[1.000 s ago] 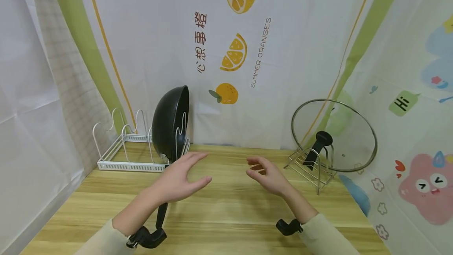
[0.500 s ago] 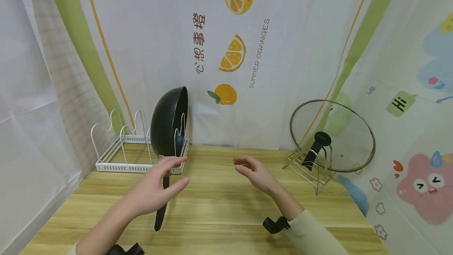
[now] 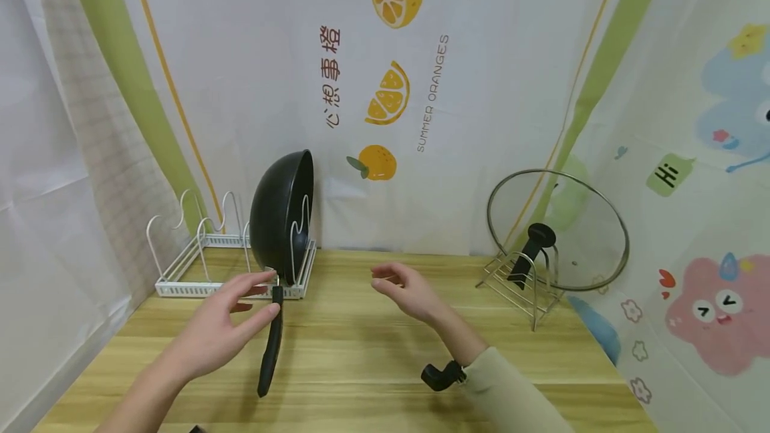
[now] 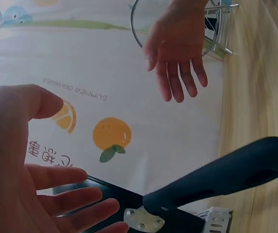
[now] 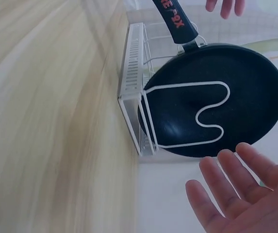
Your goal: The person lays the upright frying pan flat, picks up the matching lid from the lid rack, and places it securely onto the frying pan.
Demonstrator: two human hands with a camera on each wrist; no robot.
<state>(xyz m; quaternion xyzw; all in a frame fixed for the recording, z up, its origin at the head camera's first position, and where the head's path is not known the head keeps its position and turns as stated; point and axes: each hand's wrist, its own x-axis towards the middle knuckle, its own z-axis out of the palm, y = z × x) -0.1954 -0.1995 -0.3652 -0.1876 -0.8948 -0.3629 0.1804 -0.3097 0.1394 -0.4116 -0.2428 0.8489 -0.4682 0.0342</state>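
Note:
A black frying pan stands on its edge in a white wire rack, in the slot at the right end. Its black handle juts out toward me over the table. Just left of that handle is my left hand, thumb and fingers spread apart; in the left wrist view a gap shows between the hand and the handle. My right hand hovers over the middle of the table, to the right of the pan, its fingers loosely bent and holding nothing. The right wrist view shows the pan's inside behind a rack wire.
On the right, a glass lid with a black knob leans in a small metal wire stand. A white curtain with orange prints hangs behind the wooden table.
My left hand has moved left and slightly back, from over the pan's handle to its left side. The right hand has shifted left, away from the lid. The head view has turned slightly right.

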